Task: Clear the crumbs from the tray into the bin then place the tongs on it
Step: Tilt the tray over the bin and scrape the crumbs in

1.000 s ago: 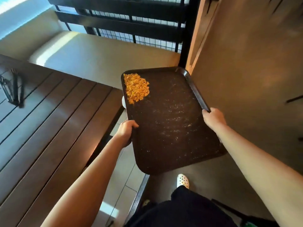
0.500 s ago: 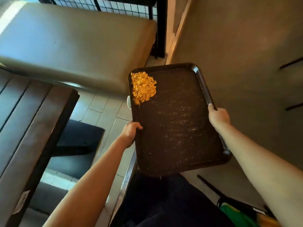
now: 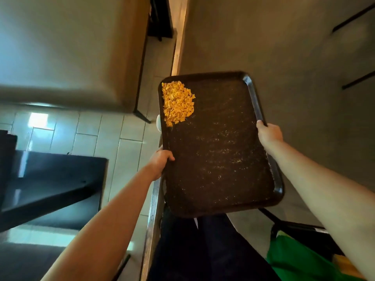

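While the tray [image 3: 221, 151] is carried clear of any surface, the left hand [image 3: 160, 162] grips its long edge at about 9 o'clock, thumb over the rim and the remaining fingers hidden beneath, so their spread cannot be told. Orange crumbs [image 3: 177, 103] lie heaped in the tray's corner at about 11 o'clock, touching the left rim, with only fine specks scattered over the rest of the dark surface. At about 3 o'clock the right hand [image 3: 268, 134] holds the opposite long edge, fingers curled round the rim. A green-lined container [image 3: 300, 258], judged to be the bin, shows at 5 o'clock of the view, low and near the person's right side; the tongs are not in view.

The step in hand is judged to be transport to the bin. To do it well, the carrier keeps the tray close to level so the heap stays against the rim, brings the crumb corner over the bin's opening, then tips toward that corner, letting the rim funnel the crumbs down. A short tap would likely free the remaining specks.
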Motion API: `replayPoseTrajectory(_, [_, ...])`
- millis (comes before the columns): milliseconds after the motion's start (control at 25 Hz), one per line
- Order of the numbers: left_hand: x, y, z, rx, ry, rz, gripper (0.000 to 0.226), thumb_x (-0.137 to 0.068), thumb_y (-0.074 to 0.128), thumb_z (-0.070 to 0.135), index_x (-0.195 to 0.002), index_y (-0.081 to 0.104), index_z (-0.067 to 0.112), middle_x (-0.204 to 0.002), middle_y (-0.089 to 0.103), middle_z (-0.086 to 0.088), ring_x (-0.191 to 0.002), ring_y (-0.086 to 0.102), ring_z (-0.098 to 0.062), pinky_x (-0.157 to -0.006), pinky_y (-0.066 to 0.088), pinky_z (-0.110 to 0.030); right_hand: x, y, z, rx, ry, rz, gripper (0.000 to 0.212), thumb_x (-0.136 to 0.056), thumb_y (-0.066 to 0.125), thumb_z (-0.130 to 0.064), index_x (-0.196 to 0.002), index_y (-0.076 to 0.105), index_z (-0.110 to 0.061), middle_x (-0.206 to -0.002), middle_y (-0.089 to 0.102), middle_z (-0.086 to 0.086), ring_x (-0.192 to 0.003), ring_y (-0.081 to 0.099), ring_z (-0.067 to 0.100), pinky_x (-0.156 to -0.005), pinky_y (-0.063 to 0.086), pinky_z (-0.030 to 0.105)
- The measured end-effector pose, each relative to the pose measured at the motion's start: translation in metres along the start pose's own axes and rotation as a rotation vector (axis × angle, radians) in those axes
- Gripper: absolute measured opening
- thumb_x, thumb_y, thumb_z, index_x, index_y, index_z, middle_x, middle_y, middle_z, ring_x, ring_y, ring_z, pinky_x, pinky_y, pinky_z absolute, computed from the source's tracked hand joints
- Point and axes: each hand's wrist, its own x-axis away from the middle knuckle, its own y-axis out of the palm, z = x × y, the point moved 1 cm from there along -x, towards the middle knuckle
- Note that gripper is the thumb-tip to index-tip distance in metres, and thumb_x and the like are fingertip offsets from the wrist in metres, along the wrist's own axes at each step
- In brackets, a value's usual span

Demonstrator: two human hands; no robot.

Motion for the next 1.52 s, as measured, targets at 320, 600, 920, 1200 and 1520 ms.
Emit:
replayPoseTrajectory(320, [-0.102,-0.013,-0.053,0.144,-0.059,-0.071,0.045,-0.095,0.030,0.049,-0.089,0.066,0.023,-0.075,0.068,-0.001,-0.059,0.065,-0.012,-0.055,0.045,-0.022,-0.050,0.060,0.059,-0.074,0.041,0.090,0.038,-0.095,0.042,-0.041,-0.070,0.051,-0.014,-0.075,0.053,0.002,-0.079,0.051,0.026,-0.072,0.035,0.032])
replayPoseTrajectory(600, [-0.169,-0.042,-0.098,-0.155,-0.055,0.367,0.033,-0.099,0.036,0.031,-0.099,0.064,0.012,-0.101,0.059,-0.019,-0.069,0.052,-0.016,-0.060,0.044,-0.025,-0.077,0.103,0.100,0.177,0.012,0.080,0.044,-0.096,0.037,-0.043,-0.089,0.056,-0.005,-0.100,0.058,0.018,-0.094,0.055,0.034,-0.074,0.034,0.033])
replayPoseTrajectory(920, [-0.217,-0.053,-0.123,-0.426,-0.028,0.303,0.030,-0.098,0.038,0.012,-0.121,0.056,0.015,-0.087,0.054,-0.005,-0.062,0.047,-0.011,-0.051,0.039,-0.020,-0.092,0.152,0.109,0.371,-0.043,0.057,0.040,-0.096,0.035,-0.041,-0.078,0.050,-0.009,-0.081,0.051,0.011,-0.078,0.048,0.029,-0.066,0.035,0.035])
replayPoseTrajectory(1200, [-0.252,-0.057,-0.118,-0.708,0.151,0.330,0.033,-0.096,0.039,0.004,-0.124,0.049,0.016,-0.111,0.057,-0.014,-0.083,0.052,-0.020,-0.066,0.044,-0.025,-0.098,0.171,0.110,0.429,-0.047,0.066,0.041,-0.096,0.036,-0.042,-0.080,0.053,-0.008,-0.079,0.052,0.010,-0.075,0.049,0.032,-0.064,0.039,0.036])
replayPoseTrajectory(1520, [-0.280,-0.039,-0.110,-0.863,0.348,0.307,0.034,-0.095,0.039,0.005,-0.125,0.051,0.016,-0.112,0.052,-0.010,-0.085,0.050,-0.017,-0.068,0.042,-0.026,-0.093,0.178,0.114,0.406,-0.036,0.105,0.041,-0.095,0.037,-0.042,-0.072,0.048,-0.010,-0.067,0.048,0.006,-0.069,0.050,0.033,-0.060,0.036,0.035])
